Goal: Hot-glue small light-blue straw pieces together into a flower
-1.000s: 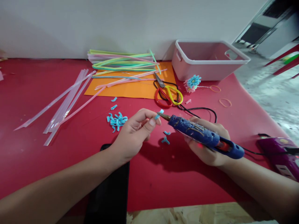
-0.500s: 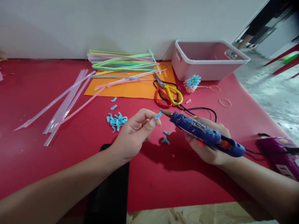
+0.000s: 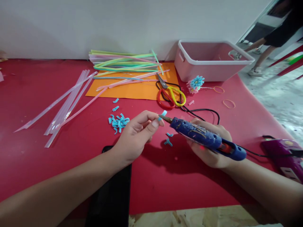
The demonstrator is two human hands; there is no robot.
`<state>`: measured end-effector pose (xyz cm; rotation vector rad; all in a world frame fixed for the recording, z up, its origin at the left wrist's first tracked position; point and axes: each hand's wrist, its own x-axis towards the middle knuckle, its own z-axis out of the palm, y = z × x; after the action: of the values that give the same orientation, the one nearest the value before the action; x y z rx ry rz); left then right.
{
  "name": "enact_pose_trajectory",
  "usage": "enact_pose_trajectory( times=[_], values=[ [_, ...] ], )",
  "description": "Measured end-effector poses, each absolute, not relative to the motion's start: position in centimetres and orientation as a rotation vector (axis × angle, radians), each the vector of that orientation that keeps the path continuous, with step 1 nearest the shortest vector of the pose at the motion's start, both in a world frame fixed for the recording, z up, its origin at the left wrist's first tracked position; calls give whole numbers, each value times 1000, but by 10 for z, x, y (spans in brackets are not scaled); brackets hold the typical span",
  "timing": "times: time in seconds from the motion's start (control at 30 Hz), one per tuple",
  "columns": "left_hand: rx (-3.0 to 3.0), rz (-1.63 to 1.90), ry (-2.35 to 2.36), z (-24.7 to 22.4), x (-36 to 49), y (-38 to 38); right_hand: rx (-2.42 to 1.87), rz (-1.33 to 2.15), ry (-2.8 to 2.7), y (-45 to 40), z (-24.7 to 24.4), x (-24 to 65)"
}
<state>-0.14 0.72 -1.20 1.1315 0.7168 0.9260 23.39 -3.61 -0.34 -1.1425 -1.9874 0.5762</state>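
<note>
Between the thumb and forefinger of my left hand (image 3: 139, 135) is a short light-blue pipe cleaner piece (image 3: 164, 113), its end sticking up past the fingertips. My right hand (image 3: 210, 142) is wrapped round a blue hot glue gun (image 3: 201, 134), pointing left. The gun's metal nozzle is at the blue piece, by my left fingertips; whether they touch I cannot tell. A pile of short blue pipe cleaner pieces (image 3: 118, 122) lies left of my left hand. A few more blue pieces (image 3: 168, 142) lie below the nozzle.
Scissors (image 3: 172, 96), an orange sheet (image 3: 104, 91) and long pipe cleaners (image 3: 127, 63) lie behind my hands. Clear glue sticks (image 3: 68, 107) are left. A pink bin (image 3: 205, 71), a small flower (image 3: 197, 82) and a purple power strip (image 3: 284, 154) are right. A person (image 3: 272, 44) stands beyond.
The glue gun has shifted slightly left, its nozzle now over the blue piece at my left fingertips. The piece now points more upward. A person has come into view at the upper right.
</note>
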Motion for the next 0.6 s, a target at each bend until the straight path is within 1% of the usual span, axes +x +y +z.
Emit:
enact_pose_trajectory(
  times=[0.6],
  values=[
    [1100, 945, 694, -12, 0, 7, -1133, 536, -1953, -35, -4, 231]
  ],
)
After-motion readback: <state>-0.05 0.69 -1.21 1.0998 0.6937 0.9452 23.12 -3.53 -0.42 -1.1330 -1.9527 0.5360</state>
